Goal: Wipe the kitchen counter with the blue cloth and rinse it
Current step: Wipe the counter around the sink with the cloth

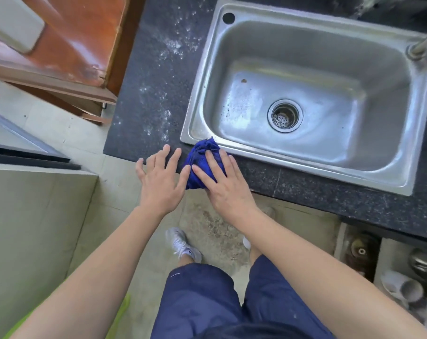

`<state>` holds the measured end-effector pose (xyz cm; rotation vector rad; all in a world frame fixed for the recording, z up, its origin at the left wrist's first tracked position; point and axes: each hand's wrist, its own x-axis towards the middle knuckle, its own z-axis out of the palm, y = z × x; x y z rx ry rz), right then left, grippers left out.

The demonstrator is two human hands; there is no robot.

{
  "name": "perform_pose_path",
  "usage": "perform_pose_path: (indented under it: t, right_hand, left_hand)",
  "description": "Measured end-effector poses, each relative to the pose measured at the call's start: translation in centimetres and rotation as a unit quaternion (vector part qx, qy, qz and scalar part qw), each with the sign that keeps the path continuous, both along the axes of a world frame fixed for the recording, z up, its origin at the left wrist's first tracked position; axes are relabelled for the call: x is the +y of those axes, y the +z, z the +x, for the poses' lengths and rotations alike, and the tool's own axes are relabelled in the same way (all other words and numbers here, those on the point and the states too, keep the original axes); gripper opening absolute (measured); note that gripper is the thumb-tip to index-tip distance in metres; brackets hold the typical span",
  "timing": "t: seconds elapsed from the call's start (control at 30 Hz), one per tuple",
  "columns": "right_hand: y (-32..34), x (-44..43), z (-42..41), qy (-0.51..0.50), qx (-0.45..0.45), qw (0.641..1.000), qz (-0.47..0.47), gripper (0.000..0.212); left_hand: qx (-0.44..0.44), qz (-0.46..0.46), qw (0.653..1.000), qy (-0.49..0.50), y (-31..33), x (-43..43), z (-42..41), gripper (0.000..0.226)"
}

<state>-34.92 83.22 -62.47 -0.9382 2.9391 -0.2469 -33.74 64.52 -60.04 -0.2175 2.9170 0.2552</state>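
While the right hand (226, 185) lies flat on the blue cloth (204, 162), its grip is spread: the fingers are extended and pressed down on the fabric rather than curled around it, so the cloth is pinned under the palm and not pinched. The cloth is bunched into a crumpled wad at the front edge of the dark speckled desk (158, 94), its far tip touching the near left corner of the steel sink (313, 99) rim and its near end hanging slightly over the desk's edge. The left hand (160, 178) has its grip wide open too, fingers splayed and holding nothing; it hovers at the desk's front edge just beside the cloth, its thumb tip near or touching the fabric, though which I cannot tell.

White dusty smears mark the desk left of the sink. The basin is wet-looking and bare, with a round drain strainer (284, 115) at its middle and a metal tap base (419, 48) at the right rim. A reddish-brown wooden door (68, 37) stands to the upper left. Below lies a stained pale tiled floor (60, 216), where a white shoe (183, 245) and dark blue shorts (202, 297) show.
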Motion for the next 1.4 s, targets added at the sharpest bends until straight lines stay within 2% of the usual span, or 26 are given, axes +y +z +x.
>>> perform_pose_path:
  t: [0.1, 0.2, 0.4, 0.53, 0.77, 0.87, 0.97, 1.2, 1.4]
  right_hand:
    - [0.4, -3.0, 0.5, -0.044, -0.02, 0.999, 0.011, 0.064]
    - [1.1, -2.0, 1.0, -0.07, -0.023, 0.996, 0.056, 0.063]
    - [2.6, 1.4, 4.7, -0.226, -0.044, 0.967, 0.11, 0.058]
    - [2.5, -2.0, 4.2, -0.293, -0.066, 0.951, 0.077, 0.058]
    - [2.2, -13.8, 0.4, -0.169, -0.02, 0.983, 0.068, 0.053]
    - [2.3, -17.5, -1.8, -0.144, -0.035, 0.986, 0.082, 0.052]
    - [2.8, -17.3, -2.8, -0.142, -0.076, 0.984, 0.073, 0.056]
    - [3.0, -11.9, 2.4, -0.205, -0.082, 0.974, 0.054, 0.052]
    - [3.5, -14.7, 1.1, -0.217, -0.107, 0.967, 0.08, 0.056]
  left_hand:
    - [0.022, 0.002, 0.999, -0.03, -0.1, -3.1, -0.1, 0.064]
    - [0.027, 0.015, 0.999, 0.015, -0.2, -6.8, -0.3, 0.069]
    - [0.003, 0.028, 1.0, -0.003, 0.1, -14.3, -0.9, 0.071]
    - [-0.038, 0.059, 0.997, -0.012, -0.1, -16.1, -1.6, 0.064]
    - [-0.006, 0.061, 0.997, -0.042, -0.7, -17.1, -2.1, 0.062]
    - [0.005, 0.043, 0.997, -0.066, -0.8, -17.7, -2.3, 0.061]
    - [0.008, 0.032, 0.997, -0.077, -0.5, -18.0, -2.6, 0.062]
    - [0.006, 0.024, 0.995, -0.098, -0.5, -18.5, -3.2, 0.062]
    - [0.029, 0.065, 0.993, -0.093, -1.2, -18.5, -2.8, 0.06]
